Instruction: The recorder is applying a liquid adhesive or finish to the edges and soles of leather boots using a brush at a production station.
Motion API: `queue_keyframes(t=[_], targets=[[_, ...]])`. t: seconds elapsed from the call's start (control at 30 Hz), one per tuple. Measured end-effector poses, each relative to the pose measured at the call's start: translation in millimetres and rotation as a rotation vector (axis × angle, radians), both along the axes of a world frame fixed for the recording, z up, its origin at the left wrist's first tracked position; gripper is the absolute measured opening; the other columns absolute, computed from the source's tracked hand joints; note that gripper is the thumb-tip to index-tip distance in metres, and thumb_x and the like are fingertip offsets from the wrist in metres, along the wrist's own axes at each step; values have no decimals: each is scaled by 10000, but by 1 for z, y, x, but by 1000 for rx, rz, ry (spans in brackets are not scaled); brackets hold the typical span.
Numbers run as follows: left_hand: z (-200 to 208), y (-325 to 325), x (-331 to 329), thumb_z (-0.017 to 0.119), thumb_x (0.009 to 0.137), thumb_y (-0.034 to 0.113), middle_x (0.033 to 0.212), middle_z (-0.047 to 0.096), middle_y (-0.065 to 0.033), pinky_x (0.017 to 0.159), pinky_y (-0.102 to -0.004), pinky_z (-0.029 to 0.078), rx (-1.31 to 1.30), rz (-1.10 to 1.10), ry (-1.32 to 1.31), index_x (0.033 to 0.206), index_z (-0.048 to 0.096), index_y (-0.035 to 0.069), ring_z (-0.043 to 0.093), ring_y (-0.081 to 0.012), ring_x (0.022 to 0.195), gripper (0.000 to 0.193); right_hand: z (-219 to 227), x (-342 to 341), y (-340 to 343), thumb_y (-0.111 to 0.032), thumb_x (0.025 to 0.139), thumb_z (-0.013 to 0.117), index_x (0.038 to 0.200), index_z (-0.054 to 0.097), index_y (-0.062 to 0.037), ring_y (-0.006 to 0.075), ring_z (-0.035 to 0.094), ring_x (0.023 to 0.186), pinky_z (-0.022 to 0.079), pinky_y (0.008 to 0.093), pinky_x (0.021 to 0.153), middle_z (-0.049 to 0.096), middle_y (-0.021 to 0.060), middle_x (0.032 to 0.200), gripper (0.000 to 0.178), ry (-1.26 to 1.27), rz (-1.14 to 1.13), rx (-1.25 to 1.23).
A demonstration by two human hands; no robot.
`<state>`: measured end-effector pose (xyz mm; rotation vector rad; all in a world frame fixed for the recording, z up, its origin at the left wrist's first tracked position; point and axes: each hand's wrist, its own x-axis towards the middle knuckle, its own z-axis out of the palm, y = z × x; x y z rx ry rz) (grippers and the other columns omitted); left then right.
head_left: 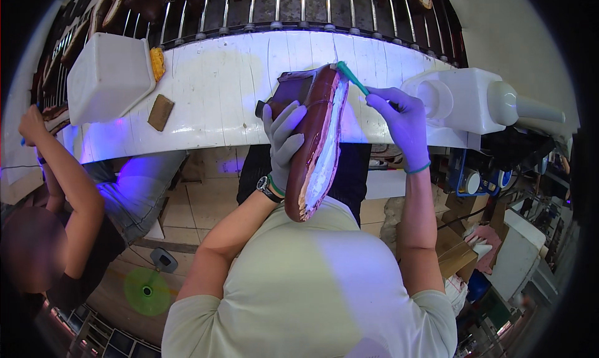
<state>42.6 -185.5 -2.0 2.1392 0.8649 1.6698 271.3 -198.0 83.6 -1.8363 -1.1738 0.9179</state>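
Note:
A brown leather shoe upper (319,117) is tilted on its side over the table's near edge, with its toe end toward me. Its underside faces right and carries a whitish coat along the middle. My gloved left hand (284,136) is wrapped round the shoe's side and holds it up. Between the fingers of my gloved right hand (402,121) is a green brush (355,80). The brush tip is at the far end of the underside, against or very close to it. A watch (267,186) sits on my left wrist.
The white table (212,96) bears a white container (111,77), a yellow sponge-like piece (158,64), a brown block (161,112) and a white plastic jug (468,99). Behind runs a roller conveyor (299,8) with more shoes. Another person (75,202) works at the left.

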Motion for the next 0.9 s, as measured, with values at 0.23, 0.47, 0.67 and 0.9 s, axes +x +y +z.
queue_keyframes(t=[0.23,0.47,0.67,0.9], targets=[[-1,-1,2,856,745,343,1263,569,-172,1103,-565,318,14,27,6,1306,452,104,570,-300,1188,732,35,-11,-26,-131,862,745,1037,771,-46,28,465,658,349,228,572,646,-26,738,196,175,215,-123],[2,5,5,876,729,360,1245,574,-175,1098,-570,324,43,60,13,1289,457,89,574,-297,1176,750,67,-31,-42,-23,802,756,1006,769,-24,86,561,595,413,244,533,678,41,774,204,52,339,-27],[19,1,-2,916,669,363,1330,505,-196,1068,-553,331,-124,-107,-28,1376,352,92,523,-328,1218,944,81,-41,-50,-45,757,787,1006,768,-35,131,627,637,461,265,565,705,81,807,250,27,516,92],[28,1,-5,878,730,321,1319,527,-202,1117,-548,278,-112,-98,-53,1386,368,71,525,-321,1235,869,84,-47,-47,-54,772,774,982,767,-42,128,608,609,466,285,555,698,50,792,211,13,565,272]])
